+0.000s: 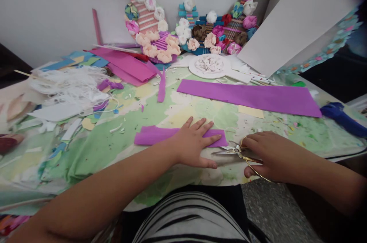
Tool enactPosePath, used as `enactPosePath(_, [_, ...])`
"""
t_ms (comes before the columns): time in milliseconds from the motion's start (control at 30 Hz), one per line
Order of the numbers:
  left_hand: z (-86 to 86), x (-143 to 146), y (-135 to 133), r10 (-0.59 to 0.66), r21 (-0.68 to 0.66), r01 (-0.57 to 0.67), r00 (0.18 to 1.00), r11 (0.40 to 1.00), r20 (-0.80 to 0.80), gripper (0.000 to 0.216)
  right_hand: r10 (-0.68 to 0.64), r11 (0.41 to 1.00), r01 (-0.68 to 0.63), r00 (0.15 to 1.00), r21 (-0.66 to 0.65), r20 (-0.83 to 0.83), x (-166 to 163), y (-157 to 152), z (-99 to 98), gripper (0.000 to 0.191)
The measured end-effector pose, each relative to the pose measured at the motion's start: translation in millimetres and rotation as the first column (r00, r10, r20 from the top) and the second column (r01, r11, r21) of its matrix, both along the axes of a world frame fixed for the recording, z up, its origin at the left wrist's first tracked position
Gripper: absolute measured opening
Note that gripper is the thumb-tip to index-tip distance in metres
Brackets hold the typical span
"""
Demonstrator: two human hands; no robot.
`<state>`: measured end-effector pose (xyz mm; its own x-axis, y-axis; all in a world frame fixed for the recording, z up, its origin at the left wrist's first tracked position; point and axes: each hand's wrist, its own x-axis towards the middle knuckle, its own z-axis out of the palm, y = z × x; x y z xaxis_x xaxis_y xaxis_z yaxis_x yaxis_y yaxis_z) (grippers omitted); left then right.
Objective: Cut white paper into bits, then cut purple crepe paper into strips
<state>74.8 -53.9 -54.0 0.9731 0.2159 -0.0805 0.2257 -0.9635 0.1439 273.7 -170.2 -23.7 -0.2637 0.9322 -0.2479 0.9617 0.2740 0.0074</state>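
Observation:
My left hand (197,141) lies flat with spread fingers on a short purple paper strip (156,135), pressing it to the table. In my right hand (265,155) are scissors (233,150) with gold handles, fingers through the loops. Their blades are parted and point left, at the strip's lower right corner; whether they touch the paper I cannot tell. Beyond both hands stretches a longer purple paper strip (252,97). A thin purple scrap (162,85) lies further left.
Pink paper sheets (126,65), a heap of white string (71,86) and paper scraps cover the left side. Paper-flower guitars (151,25) lean on the wall. A white paddle-shaped cutout (210,66) lies at the back, a blue object (342,117) at the right edge.

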Motion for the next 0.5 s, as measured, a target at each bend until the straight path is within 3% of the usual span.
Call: enactPosePath(500, [1.4,-2,0,0.001,-0.038,0.0,1.0,0.999,0.019,0.082,0.008,1.0,-0.008,1.0,0.002,0.008,-14,8,3.2,0.041])
